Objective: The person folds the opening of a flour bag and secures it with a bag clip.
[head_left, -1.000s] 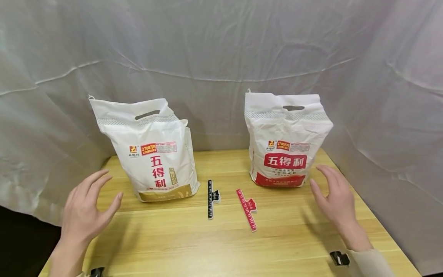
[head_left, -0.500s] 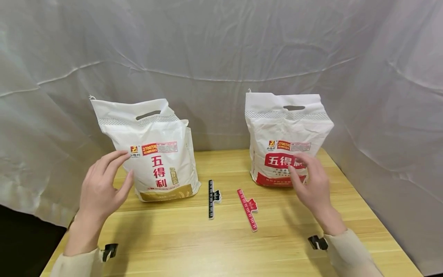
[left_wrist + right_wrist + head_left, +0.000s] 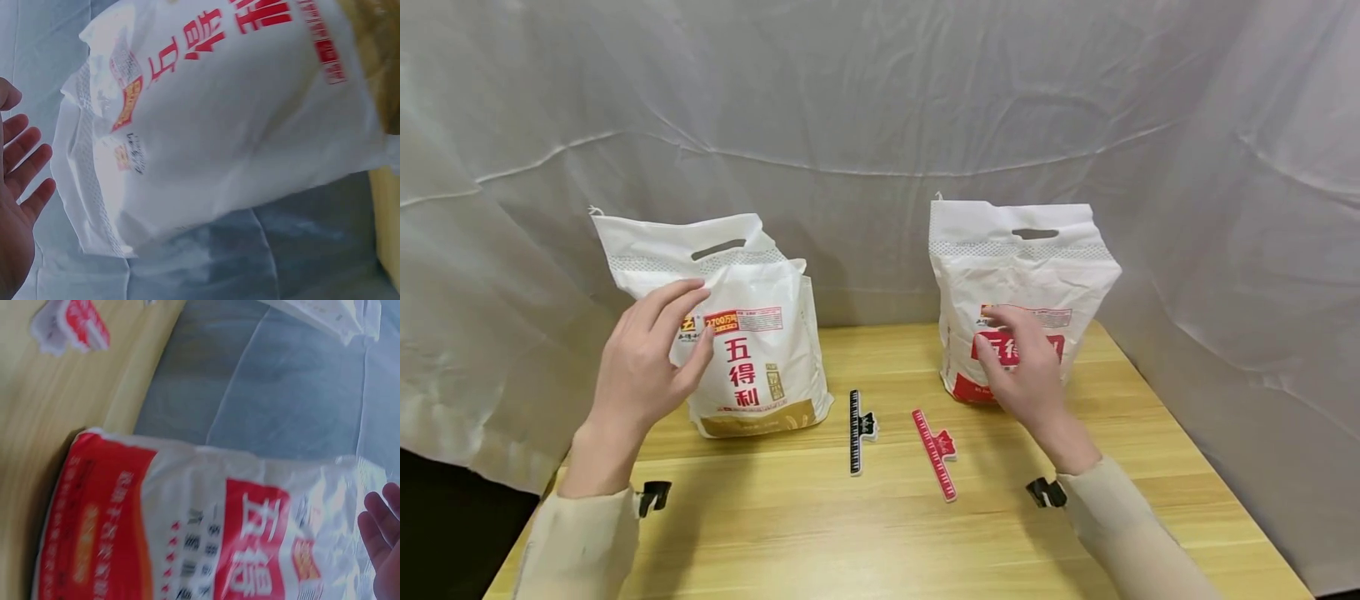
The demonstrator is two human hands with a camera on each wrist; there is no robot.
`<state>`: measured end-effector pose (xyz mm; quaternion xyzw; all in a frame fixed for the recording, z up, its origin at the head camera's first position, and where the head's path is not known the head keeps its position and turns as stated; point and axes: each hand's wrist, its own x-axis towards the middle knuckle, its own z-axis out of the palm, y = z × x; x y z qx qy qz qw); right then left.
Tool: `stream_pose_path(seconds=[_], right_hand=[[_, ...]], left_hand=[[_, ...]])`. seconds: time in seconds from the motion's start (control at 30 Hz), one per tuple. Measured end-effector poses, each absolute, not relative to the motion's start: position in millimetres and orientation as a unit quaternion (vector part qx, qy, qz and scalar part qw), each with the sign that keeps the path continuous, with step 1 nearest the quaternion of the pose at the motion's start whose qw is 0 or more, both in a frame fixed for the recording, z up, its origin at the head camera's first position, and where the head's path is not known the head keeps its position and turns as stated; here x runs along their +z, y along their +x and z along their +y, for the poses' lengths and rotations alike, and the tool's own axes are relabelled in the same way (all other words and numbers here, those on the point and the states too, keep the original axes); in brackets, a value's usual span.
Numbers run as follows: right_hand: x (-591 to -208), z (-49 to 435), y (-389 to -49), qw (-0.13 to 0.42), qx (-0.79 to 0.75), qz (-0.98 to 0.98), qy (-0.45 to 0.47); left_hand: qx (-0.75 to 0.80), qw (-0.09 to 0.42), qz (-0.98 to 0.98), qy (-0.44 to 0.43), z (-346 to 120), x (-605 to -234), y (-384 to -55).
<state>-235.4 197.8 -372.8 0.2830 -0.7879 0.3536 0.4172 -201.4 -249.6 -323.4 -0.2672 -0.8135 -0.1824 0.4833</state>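
On the left of the table stands a white bag with a gold band (image 3: 760, 333), its top slanting and a slot handle cut through it. My left hand (image 3: 643, 362) hovers in front of its left side, fingers loosely bent and holding nothing. To the right stands a white bag with red labels (image 3: 1022, 279), upright, also with a slot handle. My right hand (image 3: 1026, 367) is in front of it, thumb and fingers apart, nothing held. Between the bags lie a black clip with a piano-key pattern (image 3: 855, 433) and a red clip of the same pattern (image 3: 935, 454).
The wooden table (image 3: 805, 525) carries both bags near its back edge. Grey cloth (image 3: 865, 108) hangs behind and along the sides. A dark area (image 3: 460, 517) shows past the table's left side.
Both hands have moved inward and forward; the left now overlaps the gold-band bag in view, the right the red-label bag. Bags and clips have stayed in place.
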Motion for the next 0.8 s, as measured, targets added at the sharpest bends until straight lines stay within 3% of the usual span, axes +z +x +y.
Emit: stream_pose_path(seconds=[0.5, 0.8], right_hand=[[-356.4, 137.4, -271.6, 0.365, 0.432, -0.745, 0.355], [-345.5, 100.8, -287.0, 0.311, 0.462, -0.746, 0.364]], left_hand=[[-0.193, 0.454, -0.802, -0.336, -240.5, -276.8, -245.4], [-0.144, 0.394, -0.835, -0.357, -241.7, -242.3, -266.9]])
